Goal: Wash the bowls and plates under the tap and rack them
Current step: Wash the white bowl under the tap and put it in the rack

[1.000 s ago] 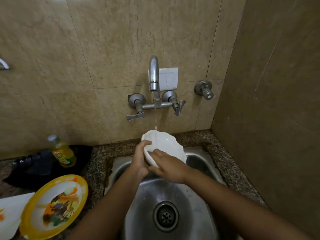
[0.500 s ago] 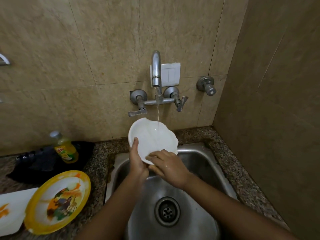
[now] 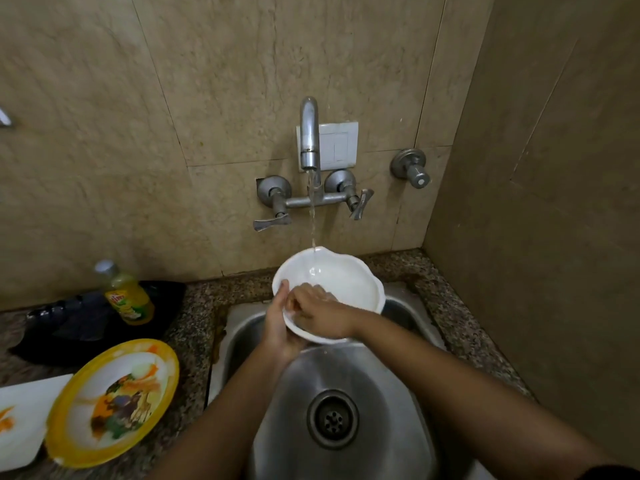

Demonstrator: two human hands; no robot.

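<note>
Where water from the tap (image 3: 309, 133) lands: inside the white bowl (image 3: 346, 285), held above the sink (image 3: 381, 386).
Left hand (image 3: 278, 329): thumb over its near rim, fingers beneath, gripping.
Right hand (image 3: 320, 311): fingers curled together against its inner wall.
Counter (image 3: 195, 323): 1 soiled yellow plate (image 3: 114, 400), left of sink.

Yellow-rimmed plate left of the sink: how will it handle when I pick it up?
Yellow-rimmed plate looks rigid and probably light. Food smears across its face suggest a greasy, slippery grip. It seems to overlap the white plate, so pushing it may shift that too.
</note>
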